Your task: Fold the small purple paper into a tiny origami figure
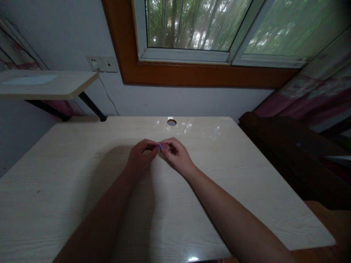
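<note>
My left hand [140, 155] and my right hand [177, 155] meet over the middle of a pale wooden table [82, 175]. Both pinch a tiny purple-blue object [160, 146] between thumb and fingertips. The object is too small to name. The fingers of both hands are curled and pressed together around it, just above the table top. My forearms stretch in from the near edge.
A round cable hole [172, 122] sits near the table's far edge. A small shelf [46, 84] juts out at the left, under wall sockets [102, 64] with a cord. A window [197, 25] is above; dark furniture [287, 153] stands at the right.
</note>
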Motion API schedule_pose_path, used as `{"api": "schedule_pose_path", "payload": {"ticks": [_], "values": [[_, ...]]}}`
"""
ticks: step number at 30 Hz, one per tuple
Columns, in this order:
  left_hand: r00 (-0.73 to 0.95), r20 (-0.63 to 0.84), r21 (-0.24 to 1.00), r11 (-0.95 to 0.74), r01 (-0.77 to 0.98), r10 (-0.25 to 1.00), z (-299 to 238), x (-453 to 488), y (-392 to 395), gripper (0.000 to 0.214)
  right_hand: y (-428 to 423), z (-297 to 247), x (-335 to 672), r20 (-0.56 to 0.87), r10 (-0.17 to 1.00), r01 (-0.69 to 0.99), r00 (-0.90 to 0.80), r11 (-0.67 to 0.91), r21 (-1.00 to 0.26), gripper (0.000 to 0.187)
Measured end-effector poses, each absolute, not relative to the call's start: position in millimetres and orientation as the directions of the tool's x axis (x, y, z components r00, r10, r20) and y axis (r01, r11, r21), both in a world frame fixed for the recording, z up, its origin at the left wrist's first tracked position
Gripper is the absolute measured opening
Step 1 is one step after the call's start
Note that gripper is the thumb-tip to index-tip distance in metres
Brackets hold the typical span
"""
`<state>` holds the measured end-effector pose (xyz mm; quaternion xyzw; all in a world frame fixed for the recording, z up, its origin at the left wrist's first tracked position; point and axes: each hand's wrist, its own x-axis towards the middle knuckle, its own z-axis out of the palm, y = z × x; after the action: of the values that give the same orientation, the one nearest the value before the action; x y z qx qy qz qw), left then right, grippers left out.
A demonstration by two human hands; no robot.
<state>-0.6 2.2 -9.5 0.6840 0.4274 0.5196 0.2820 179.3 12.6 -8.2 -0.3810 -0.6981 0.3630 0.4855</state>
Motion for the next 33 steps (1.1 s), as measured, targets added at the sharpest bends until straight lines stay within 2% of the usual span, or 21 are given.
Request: {"api": "schedule_pose_path", "payload": {"ticks": [15, 25, 28, 33], "values": [[0.072, 0.434, 0.847, -0.434, 0.307, 0.898, -7, 1, 2, 0.015, 14, -16, 180, 0.336, 0.916, 0.152, -0.220, 0.373, -0.915, 0.018], [0.114, 0.346, 0.902, -0.363, 0.234, 0.931, -9, 5, 1, 0.019, 15, -16, 180, 0.318, 0.936, 0.181, -0.153, 0.343, -0.922, 0.022], [0.099, 0.358, 0.887, -0.371, 0.275, 0.929, -9, 6, 0, 0.019, 16, -19, 180, 0.301, 0.944, 0.178, -0.136, 0.322, -0.930, 0.024], [0.043, 0.428, 0.828, -0.411, 0.381, 0.903, -11, 3, 3, 0.008, 14, -17, 180, 0.313, 0.936, 0.215, -0.162, 0.343, -0.914, 0.025]]}}
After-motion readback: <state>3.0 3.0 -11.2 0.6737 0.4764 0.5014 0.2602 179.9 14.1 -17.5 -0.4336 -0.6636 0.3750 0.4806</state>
